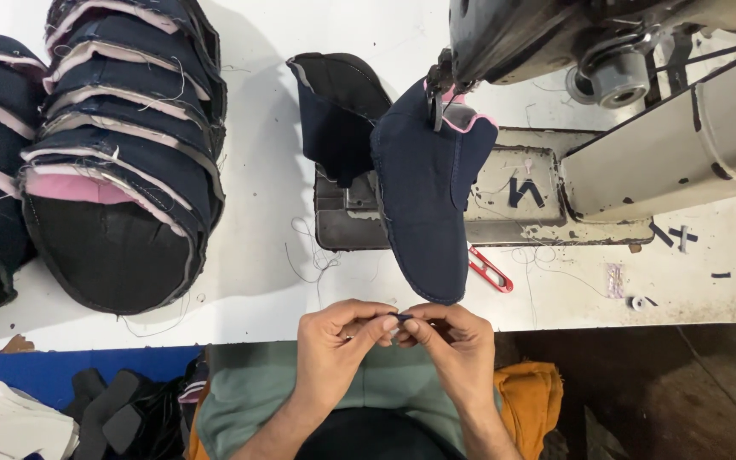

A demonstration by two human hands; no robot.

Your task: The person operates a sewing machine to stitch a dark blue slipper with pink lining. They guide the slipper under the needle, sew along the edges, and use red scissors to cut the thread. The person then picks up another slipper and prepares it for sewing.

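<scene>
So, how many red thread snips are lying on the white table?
1. The red thread snips lie on the white table, right of the navy shoe upper under the sewing machine; others may be hidden.

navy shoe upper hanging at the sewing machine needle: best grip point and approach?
Probably the rounded lower end of the navy shoe upper, from the table's near edge. That end hangs free toward the person, while the top sits pinned under the sewing machine head. Pinch the edge with a hand.
</scene>
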